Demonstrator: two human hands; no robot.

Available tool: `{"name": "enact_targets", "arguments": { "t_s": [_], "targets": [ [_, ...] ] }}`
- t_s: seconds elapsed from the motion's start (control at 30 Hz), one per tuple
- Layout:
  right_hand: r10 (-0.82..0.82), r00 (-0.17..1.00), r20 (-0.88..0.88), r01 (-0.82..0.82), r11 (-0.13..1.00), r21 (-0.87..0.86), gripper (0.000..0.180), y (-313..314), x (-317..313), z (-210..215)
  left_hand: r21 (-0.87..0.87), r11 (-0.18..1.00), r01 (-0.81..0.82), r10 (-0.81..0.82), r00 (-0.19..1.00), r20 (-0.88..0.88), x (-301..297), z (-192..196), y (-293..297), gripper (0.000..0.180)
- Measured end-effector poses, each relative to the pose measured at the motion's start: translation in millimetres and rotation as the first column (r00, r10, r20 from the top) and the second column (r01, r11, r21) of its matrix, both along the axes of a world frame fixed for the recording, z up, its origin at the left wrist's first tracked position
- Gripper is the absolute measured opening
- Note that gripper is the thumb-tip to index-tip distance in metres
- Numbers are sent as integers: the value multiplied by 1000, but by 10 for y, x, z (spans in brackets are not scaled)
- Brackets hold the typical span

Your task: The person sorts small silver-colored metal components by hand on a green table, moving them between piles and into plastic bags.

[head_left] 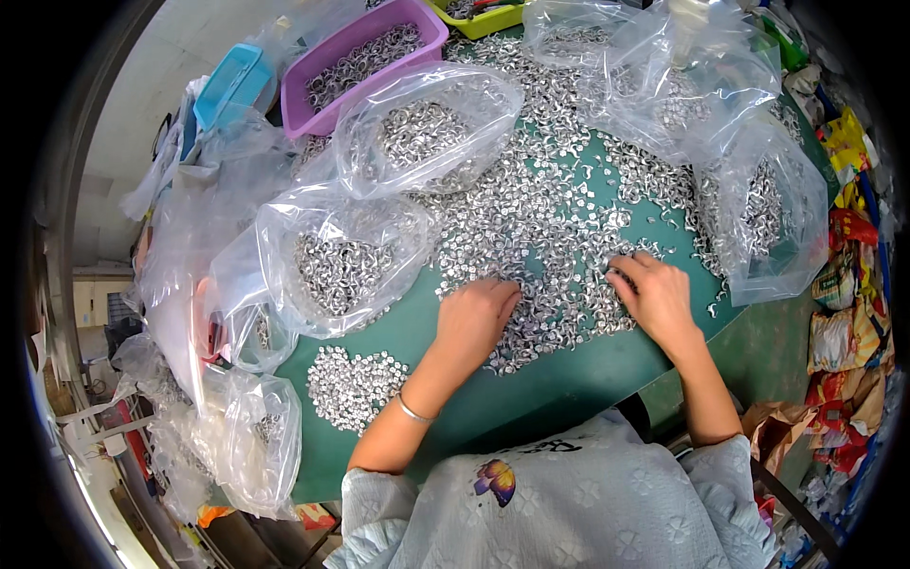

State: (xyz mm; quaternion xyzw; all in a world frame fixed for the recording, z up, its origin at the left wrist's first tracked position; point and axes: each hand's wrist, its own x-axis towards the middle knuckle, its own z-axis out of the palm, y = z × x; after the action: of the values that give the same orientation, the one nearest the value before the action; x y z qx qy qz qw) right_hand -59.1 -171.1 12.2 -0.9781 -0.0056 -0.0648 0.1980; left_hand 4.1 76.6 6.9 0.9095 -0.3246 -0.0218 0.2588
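A broad spread of small silvery metal pieces [559,228], many of them curved or hook-like, covers the middle of the green table [493,403]. My left hand [477,318] rests at the near left part of this spread. Its fingers are curled inward, and whatever they hold is hidden. At the right side of the spread is my right hand [659,299], thumb and forefinger drawn close together over the pieces. Anything between those fingertips is too small to make out. Left of my left forearm lies a separate, rounder heap of small metal pieces [355,387].
Clear plastic bags of metal pieces stand at the left [341,270], farther back [427,133] and right [758,213]. A purple bin [431,28], a blue basket [232,85] and a yellow-green tray [483,21] sit along the far side. Colourful packages [844,332] line the right.
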Motion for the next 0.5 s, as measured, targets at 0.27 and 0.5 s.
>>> {"name": "enact_targets", "arguments": {
  "t_s": [0.27, 0.5],
  "targets": [
    [211, 977, 33, -213, 970, 116, 21, 380, -132, 79, -69, 984, -166, 164, 986, -33, -399, 25, 60, 22],
    [32, 998, 47, -34, 998, 44, 14, 299, -123, -27, 54, 946, -318, 319, 947, -15, -584, -12, 288, 20]
  ]
}}
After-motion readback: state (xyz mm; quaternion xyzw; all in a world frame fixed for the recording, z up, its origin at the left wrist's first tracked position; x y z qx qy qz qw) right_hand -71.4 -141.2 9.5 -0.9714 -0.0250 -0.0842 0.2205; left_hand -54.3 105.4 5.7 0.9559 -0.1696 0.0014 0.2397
